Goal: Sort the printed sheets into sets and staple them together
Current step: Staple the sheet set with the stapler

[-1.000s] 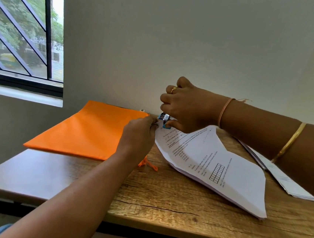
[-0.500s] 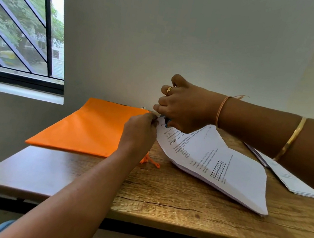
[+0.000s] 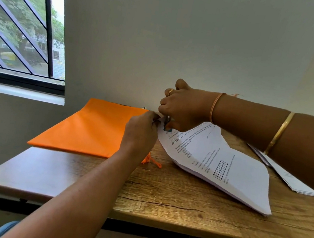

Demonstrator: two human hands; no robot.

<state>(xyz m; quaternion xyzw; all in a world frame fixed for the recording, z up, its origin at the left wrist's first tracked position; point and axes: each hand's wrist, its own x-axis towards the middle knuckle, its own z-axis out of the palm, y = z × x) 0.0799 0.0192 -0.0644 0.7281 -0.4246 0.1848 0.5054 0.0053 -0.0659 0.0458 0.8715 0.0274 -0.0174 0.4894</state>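
Observation:
A set of white printed sheets (image 3: 225,166) lies slanted on the wooden table (image 3: 162,198), its far corner lifted. My left hand (image 3: 140,134) pinches that corner from the left. My right hand (image 3: 183,110) is curled around a small blue and silver stapler (image 3: 168,124) clamped over the same corner; most of the stapler is hidden under my fingers. A second pile of printed sheets (image 3: 291,180) lies at the right, partly behind my right forearm.
An orange cloth pouch (image 3: 91,128) with an orange cord (image 3: 153,161) lies flat at the table's back left, against the wall. A barred window (image 3: 23,23) is at the upper left. The table's front edge runs near the bottom of the view.
My right hand has sunk slightly onto the sheets' corner, hiding more of the stapler. My left hand keeps its pinch on the corner. The sheets have barely shifted.

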